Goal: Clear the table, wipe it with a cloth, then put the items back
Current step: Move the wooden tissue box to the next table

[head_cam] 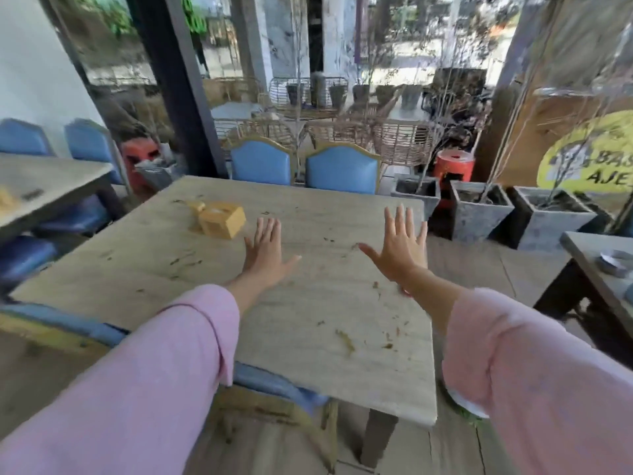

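My left hand and right hand hover spread over the littered desk; wooden box uncleared, wiping undone.

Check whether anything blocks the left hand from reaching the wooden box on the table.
Nothing visible does. The left hand is open over the table, and only bare, crumb-strewn tabletop lies between it and the wooden box.

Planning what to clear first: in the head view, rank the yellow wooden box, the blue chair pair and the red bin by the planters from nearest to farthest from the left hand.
1. Yellow wooden box, on the table, just left of the left hand.
2. Blue chair pair, behind the far edge.
3. Red bin, far right.
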A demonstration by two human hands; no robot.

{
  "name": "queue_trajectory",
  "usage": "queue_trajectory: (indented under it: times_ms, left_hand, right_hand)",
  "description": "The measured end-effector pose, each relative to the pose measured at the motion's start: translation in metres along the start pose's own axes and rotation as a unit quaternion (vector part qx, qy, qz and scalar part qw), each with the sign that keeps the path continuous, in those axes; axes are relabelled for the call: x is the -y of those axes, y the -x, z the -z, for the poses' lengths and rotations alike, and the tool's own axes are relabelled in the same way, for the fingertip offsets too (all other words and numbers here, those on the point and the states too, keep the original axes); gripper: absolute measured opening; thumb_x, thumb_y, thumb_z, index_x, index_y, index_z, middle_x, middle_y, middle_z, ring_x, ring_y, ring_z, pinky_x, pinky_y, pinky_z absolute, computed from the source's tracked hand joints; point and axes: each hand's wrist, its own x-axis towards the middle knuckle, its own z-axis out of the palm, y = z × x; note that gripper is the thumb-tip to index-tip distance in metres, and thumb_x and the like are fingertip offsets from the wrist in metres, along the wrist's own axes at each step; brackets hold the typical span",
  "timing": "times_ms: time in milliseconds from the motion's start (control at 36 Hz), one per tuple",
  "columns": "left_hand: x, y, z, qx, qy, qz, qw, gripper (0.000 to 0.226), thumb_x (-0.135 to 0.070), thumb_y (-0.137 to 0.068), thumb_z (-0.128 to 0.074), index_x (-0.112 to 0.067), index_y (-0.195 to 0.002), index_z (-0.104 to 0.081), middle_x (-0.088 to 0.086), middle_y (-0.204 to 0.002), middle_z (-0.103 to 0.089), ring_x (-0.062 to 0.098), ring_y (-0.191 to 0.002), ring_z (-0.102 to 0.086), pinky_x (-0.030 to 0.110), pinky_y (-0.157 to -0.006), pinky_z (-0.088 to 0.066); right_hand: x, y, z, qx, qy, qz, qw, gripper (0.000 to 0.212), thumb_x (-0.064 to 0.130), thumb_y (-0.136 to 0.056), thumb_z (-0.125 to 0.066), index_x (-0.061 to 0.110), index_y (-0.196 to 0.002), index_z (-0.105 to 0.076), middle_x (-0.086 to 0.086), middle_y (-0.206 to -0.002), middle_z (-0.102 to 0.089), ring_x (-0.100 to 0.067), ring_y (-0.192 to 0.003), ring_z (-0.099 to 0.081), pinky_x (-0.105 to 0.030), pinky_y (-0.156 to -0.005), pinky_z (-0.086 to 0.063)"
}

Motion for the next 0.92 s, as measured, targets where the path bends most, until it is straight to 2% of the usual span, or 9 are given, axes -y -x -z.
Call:
queue_trajectory:
  times_ms: [194, 389, 556, 722, 917]
  left_hand:
    - [0.143, 0.023, 0.036, -0.002, -0.008, 0.043, 0.999, 0.092, -0.059, -0.089, -0.049, -0.013, -0.153, -0.001, 0.005, -0.162, 0.008, 0.024, -0.148, 0.012, 0.045, -0.118, 0.006]
    - [0.242, 0.023, 0.048, 0.002, -0.016, 0.065, 0.998, 0.09, -0.058, -0.09, -0.048, -0.01, -0.154, -0.004, 0.007, -0.162, 0.005, 0.025, -0.148, 0.012, 0.048, -0.119, 0.001]
    - [0.299, 0.0, 0.04, 0.014, -0.027, 0.077, 0.997, 0.089, -0.06, -0.09, -0.046, -0.011, -0.154, -0.006, 0.006, -0.162, 0.002, 0.026, -0.148, 0.011, 0.05, -0.119, -0.005]
    - [0.334, -0.035, 0.028, 0.014, -0.002, 0.093, 0.996, 0.089, -0.058, -0.091, -0.048, -0.012, -0.154, -0.004, 0.006, -0.162, 0.002, 0.026, -0.148, 0.011, 0.05, -0.119, -0.002]
    - [0.364, -0.074, 0.012, 0.038, 0.018, 0.11, 0.993, 0.088, -0.059, -0.091, -0.047, -0.012, -0.154, -0.006, 0.007, -0.162, 0.0, 0.027, -0.149, 0.01, 0.049, -0.118, 0.001]
  right_hand:
    - [0.156, -0.015, -0.025, -0.011, -0.058, 0.024, 0.998, 0.093, 0.071, -0.091, -0.028, 0.013, -0.155, 0.006, -0.011, -0.163, 0.009, -0.027, -0.15, 0.013, -0.056, -0.119, 0.006]
    - [0.261, -0.024, -0.055, 0.018, -0.084, 0.023, 0.996, 0.087, 0.066, -0.095, -0.03, 0.015, -0.155, 0.005, -0.01, -0.163, 0.008, -0.027, -0.15, 0.011, -0.057, -0.119, 0.004]
    - [0.313, -0.05, -0.076, 0.048, -0.112, 0.024, 0.992, 0.084, 0.063, -0.096, -0.033, 0.014, -0.155, 0.002, -0.012, -0.163, 0.008, -0.029, -0.15, 0.011, -0.055, -0.119, 0.003]
    - [0.345, -0.101, -0.102, 0.078, -0.122, 0.025, 0.989, 0.083, 0.062, -0.096, -0.034, 0.016, -0.156, 0.0, -0.012, -0.163, 0.007, -0.029, -0.15, 0.011, -0.054, -0.118, 0.004]
    - [0.379, -0.159, -0.133, 0.117, -0.163, -0.031, 0.979, 0.085, 0.062, -0.095, -0.037, 0.013, -0.156, -0.005, -0.014, -0.163, -0.003, -0.033, -0.15, 0.003, -0.051, -0.12, -0.005]
